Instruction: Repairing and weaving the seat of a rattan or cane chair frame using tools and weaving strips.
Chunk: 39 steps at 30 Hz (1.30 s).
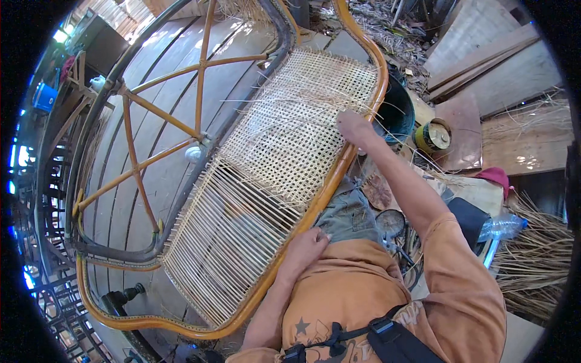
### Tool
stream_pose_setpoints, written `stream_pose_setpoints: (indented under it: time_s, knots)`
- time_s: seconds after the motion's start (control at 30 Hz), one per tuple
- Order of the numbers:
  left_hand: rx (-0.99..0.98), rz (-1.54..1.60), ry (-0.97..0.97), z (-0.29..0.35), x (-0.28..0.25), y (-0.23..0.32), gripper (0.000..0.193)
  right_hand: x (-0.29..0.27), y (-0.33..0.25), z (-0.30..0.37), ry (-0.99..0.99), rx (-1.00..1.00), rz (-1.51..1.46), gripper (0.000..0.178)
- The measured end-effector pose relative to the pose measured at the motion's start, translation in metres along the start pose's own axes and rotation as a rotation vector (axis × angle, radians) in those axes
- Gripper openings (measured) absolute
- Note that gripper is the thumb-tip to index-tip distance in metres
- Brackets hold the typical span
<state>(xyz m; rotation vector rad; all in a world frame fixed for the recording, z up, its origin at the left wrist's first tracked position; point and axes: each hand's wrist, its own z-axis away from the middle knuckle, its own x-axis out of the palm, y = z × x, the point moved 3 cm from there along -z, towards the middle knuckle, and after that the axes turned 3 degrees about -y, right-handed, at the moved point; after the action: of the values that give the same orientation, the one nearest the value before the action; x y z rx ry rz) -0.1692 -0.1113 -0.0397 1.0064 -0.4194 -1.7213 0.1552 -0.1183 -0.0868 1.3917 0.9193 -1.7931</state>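
Note:
A curved rattan chair frame (331, 181) lies tilted across my lap, its seat panel partly woven. The far part is an open cane weave (284, 136); the near part has only parallel cane strands (227, 242) stretched across. Loose strand ends stick out over the weave. My right hand (356, 128) is closed at the right edge of the weave, by the rail, apparently pinching a cane strand; its fingertips are partly hidden. Lower down, my left hand (306, 249) rests curled beside the inner side of the rail, close to my shorts. What its fingers hold, if anything, is hidden.
Crossed rattan poles (201, 63) form the frame's left part, over a slatted surface (181, 45). To the right stand a dark bucket (396, 112), a yellow-green can (433, 135) and a plastic bottle (502, 227). Cane bundles (532, 260) and boards (484, 72) lie beyond.

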Motion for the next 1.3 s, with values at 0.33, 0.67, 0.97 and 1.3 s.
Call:
stream_pose_setpoints:
  time_s: [0.33, 0.67, 0.97, 1.3]
  knots:
    - [-0.015, -0.006, -0.036, -0.005, 0.001, -0.007, 0.035, -0.007, -0.030, 0.061, 0.054, -0.125, -0.508, 0.027]
    - [-0.026, 0.015, -0.055, -0.006, -0.002, -0.004, 0.036, -0.017, 0.009, 0.047, 0.230, 0.158, -0.549, 0.022]
    - [0.011, 0.078, -0.047, -0.003, -0.007, 0.000, 0.036, -0.046, 0.063, 0.015, 0.248, 0.409, 0.103, 0.017]
    - [-0.032, 0.026, -0.078, -0.007, -0.005, -0.005, 0.037, -0.067, 0.075, 0.029, 0.117, 0.307, -0.212, 0.014]
